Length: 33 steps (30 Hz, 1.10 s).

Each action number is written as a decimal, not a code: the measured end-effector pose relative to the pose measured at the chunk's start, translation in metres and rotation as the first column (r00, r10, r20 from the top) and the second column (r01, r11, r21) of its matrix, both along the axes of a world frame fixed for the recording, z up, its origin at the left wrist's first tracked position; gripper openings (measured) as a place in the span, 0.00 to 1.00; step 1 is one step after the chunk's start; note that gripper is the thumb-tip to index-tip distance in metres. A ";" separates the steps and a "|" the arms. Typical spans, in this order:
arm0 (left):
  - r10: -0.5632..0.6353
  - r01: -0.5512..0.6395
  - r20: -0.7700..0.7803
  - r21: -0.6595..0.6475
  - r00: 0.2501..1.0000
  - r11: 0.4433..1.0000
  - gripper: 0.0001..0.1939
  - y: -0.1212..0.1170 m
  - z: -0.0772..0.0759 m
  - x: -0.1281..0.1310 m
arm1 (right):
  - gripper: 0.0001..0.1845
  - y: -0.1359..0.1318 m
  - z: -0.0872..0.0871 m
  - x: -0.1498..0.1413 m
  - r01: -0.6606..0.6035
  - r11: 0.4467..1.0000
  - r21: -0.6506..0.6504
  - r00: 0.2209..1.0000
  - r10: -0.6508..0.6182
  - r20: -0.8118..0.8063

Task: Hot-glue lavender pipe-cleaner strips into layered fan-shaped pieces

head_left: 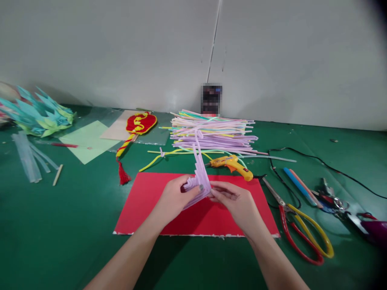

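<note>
Above a red board [142,209], both my hands are on a bundle of lilac pipe cleaners [202,171] bent into a corner shape, with stems sticking up and one end curled over. My left hand [177,195] is wrapped around its left part, thumb pressed on top. At the bend on the right, my right hand [232,199] pinches the edge between thumb and fingers; the other fingertips are partly hidden. Just behind the bundle lies a yellow glue gun [231,163], its nozzle pointing left.
A pile of pastel pipe cleaners [214,135] lies behind. Red-and-yellow-handled scissors [298,225] and a black cord [326,155] are on the right. To the left are a red fan with tassel [140,123], green paper [87,141], clear glue sticks [27,157] and a teal paper piece [39,114].
</note>
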State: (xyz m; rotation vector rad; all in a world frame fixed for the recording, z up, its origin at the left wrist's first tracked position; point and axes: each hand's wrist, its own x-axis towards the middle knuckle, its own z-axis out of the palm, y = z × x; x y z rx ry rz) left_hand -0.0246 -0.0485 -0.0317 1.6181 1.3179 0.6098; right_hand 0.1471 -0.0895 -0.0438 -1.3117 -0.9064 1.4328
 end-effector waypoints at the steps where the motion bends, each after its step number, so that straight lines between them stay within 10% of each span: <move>1: -0.003 0.004 0.006 -0.005 1.000 1.000 0.13 0.000 0.000 0.000 | 0.14 0.000 0.000 0.000 0.000 1.000 -0.001 1.000 0.000 0.000; 33: 0.002 -0.002 -0.005 0.020 1.000 1.000 0.12 -0.001 -0.001 0.001 | 0.18 -0.002 0.001 -0.004 -0.006 0.999 0.046 0.999 0.004 0.050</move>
